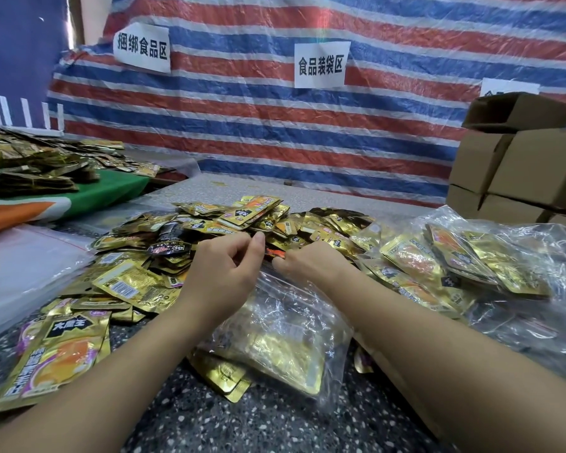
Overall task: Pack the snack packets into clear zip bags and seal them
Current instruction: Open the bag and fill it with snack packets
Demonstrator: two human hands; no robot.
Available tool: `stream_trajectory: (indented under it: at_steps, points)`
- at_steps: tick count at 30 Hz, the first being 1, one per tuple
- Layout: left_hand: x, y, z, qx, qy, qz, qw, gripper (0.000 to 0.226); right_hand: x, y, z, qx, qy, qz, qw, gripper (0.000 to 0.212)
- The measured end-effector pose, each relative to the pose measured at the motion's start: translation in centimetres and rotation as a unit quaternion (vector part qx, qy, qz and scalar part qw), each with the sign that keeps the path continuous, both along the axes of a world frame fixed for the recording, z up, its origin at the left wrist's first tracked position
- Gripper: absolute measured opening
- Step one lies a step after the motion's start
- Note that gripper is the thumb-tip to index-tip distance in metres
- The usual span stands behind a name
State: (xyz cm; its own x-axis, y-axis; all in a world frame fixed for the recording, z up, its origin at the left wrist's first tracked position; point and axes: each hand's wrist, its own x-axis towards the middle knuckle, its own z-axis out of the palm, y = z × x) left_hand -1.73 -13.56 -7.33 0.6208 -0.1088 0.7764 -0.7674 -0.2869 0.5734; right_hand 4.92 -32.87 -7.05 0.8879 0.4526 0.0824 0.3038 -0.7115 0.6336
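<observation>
A clear zip bag [285, 325] holding gold snack packets lies on the speckled table in front of me. My left hand [224, 273] and my right hand [311, 264] both pinch its top edge, close together, fingers curled on the zip strip. A large heap of loose gold snack packets [242, 220] lies just beyond the hands. More loose packets [56, 351] spread out at the near left.
Filled clear bags [464, 269] are piled at the right. A stack of flat clear bags [23, 266] lies at the left. Cardboard boxes [520, 165] stand at the back right. Another packet heap [30, 165] sits on a green cloth, back left.
</observation>
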Motion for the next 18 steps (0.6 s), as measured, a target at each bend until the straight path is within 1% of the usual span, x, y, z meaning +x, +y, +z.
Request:
stream_trajectory:
  at_steps: [2,4,7,9,11,13,14,16,17,18]
  points:
    - [0.0,0.0,0.0,0.0,0.001,0.001,1.0,0.052,-0.9,0.2,0.3,0.016,-0.028,-0.007,0.999,0.027]
    - [0.0,-0.1,0.0,0.002,-0.002,0.005,1.0,0.052,-1.9,0.2,0.7,0.026,-0.057,0.005,0.998,0.023]
    - [-0.1,-0.1,0.1,0.005,-0.005,0.007,1.0,0.051,-3.8,0.3,2.1,0.056,-0.069,0.019,0.996,0.017]
    - [-0.1,-0.1,0.1,0.007,-0.003,0.007,1.0,0.051,-5.2,0.6,3.3,0.083,-0.076,0.018,0.993,0.017]
    - [0.0,0.0,0.1,0.007,-0.002,0.006,1.0,0.052,-6.2,0.6,4.4,0.131,-0.085,0.007,0.988,0.017]
    - [0.0,-0.1,0.1,0.007,0.0,0.005,1.0,0.052,-6.9,0.4,5.6,0.215,-0.096,-0.011,0.972,0.009]
    - [0.0,-0.1,0.1,0.008,0.001,0.004,1.0,0.052,-7.2,0.1,5.9,0.27,-0.095,-0.018,0.958,0.005]
    - [0.0,-0.1,0.0,0.009,0.006,0.002,1.0,0.051,-7.6,-0.3,6.1,0.358,-0.066,-0.04,0.93,0.006]
    - [0.0,-0.1,-0.1,0.009,0.01,-0.001,1.0,0.051,-7.7,-0.4,6.0,0.371,-0.035,-0.06,0.926,0.007]
    - [0.0,-0.1,-0.1,0.009,0.011,-0.003,1.0,0.051,-7.8,-0.4,5.8,0.365,0.0,-0.082,0.927,0.006]
